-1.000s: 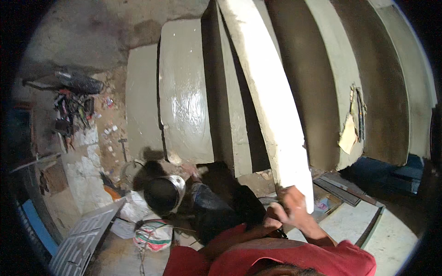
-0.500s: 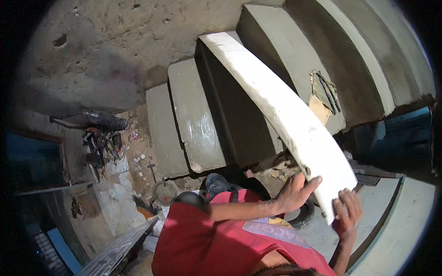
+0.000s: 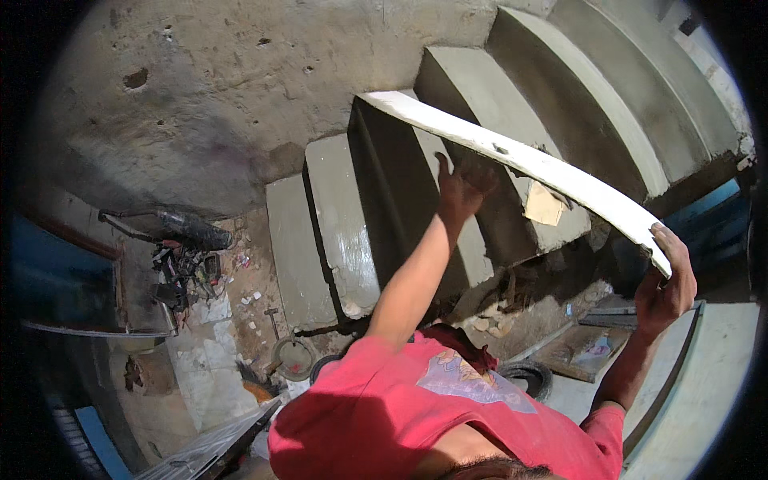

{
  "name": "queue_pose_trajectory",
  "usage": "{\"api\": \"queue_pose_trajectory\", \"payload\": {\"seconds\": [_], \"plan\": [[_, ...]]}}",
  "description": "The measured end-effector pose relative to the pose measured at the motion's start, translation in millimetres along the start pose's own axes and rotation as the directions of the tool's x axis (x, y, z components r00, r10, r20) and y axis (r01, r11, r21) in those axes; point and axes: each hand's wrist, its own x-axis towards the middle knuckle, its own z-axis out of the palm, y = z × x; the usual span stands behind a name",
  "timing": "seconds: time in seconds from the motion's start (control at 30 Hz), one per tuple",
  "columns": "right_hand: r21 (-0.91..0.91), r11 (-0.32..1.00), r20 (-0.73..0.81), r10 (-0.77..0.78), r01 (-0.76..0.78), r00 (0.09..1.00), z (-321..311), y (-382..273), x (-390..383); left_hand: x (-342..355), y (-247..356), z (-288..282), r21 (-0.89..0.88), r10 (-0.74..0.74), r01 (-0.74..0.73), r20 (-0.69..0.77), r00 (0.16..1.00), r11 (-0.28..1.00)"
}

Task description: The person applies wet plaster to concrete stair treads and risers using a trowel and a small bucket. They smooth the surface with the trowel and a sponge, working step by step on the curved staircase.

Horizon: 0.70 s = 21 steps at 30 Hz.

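wall (image 3: pixel 232 104): rough, pitted | hammer (image 3: pixel 274 325): on floor (image 3: pixel 248 320), beside round pan (image 3: pixel 294 362)

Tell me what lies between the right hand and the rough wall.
In the head view, a long white board stretches from the right hand toward the rough wall, crossing over the grey stairs.

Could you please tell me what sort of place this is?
It is probably a building site, or an interior under renovation: there are grey steps, one shiny as if wet, a rough, pitted wall, and a long white board in the person's right hand.
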Motion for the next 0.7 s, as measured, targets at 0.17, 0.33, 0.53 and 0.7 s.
{"api": "queue_pose_trajectory", "payload": {"seconds": [0.17,0.33,0.53,0.7], "plan": [[0.002,0.999,0.0,-0.053,0.053,0.999,-3.8,-11.0,13.3,109.9,37.3,6.9,-0.424,0.242,0.124,0.706,0.665,0.897],[-0.06,0.998,-0.029,0.0,-0.001,1.0,-21.1,-8.5,-17.4,110.3,39.0,64.1,-0.547,0.114,0.317,0.613,0.782,0.775],[0.132,0.987,-0.176,0.117,-0.094,0.978,-81.7,43.6,-84.1,84.1,6.2,127.5,-0.397,0.24,-0.08,0.371,0.897,0.914],[0.269,0.96,-0.115,0.118,-0.083,0.986,-67.6,85.0,-107.6,31.8,-8.6,168.5,-0.242,0.341,-0.256,0.448,0.826,0.936]]}}
